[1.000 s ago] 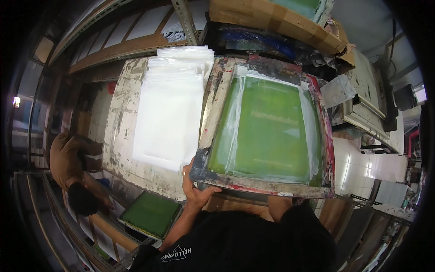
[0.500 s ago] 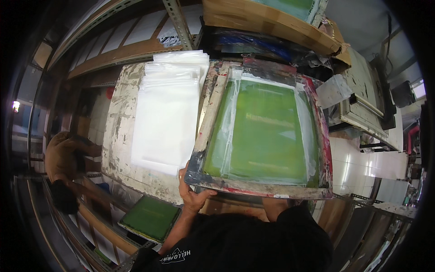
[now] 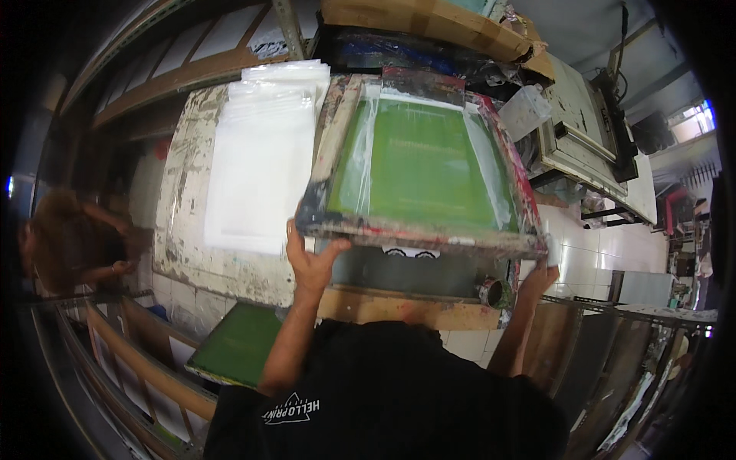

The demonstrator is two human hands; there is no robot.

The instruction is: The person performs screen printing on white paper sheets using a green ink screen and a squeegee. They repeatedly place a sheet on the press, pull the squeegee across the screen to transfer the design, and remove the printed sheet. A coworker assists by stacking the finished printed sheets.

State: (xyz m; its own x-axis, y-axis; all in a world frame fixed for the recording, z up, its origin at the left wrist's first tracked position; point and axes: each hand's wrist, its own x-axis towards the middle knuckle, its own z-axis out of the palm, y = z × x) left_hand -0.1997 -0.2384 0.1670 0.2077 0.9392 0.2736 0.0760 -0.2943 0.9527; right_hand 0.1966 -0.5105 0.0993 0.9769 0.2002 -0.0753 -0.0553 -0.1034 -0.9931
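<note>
A screen printing frame (image 3: pixel 429 165) with green mesh and a worn, paint-stained wooden border is tilted, its near edge raised. My left hand (image 3: pixel 310 257) grips its near left corner, thumb along the near edge. At the near right corner my right hand (image 3: pixel 540 277) is closed on the frame's edge; a blurred whitish patch beside its fingers I cannot make out. Under the raised edge part of a white sheet with black round shapes (image 3: pixel 410 251) shows on a grey surface (image 3: pixel 368 268). Left of the frame lies a stack of white plastic sheets (image 3: pixel 261 169) on a paint-flaked board (image 3: pixel 180 199).
A small paint-smeared can (image 3: pixel 491 291) stands by the right hand. Below the board at left is another green screen (image 3: pixel 238 345). A co-worker (image 3: pixel 77 238) bends at far left. Cardboard (image 3: pixel 429 27) lies behind; a worn white table (image 3: pixel 579 130) stands at right.
The frame's near edge has risen, exposing the white sheet and can below. My right hand, hidden before, now shows at the near right corner. The co-worker's arms have moved.
</note>
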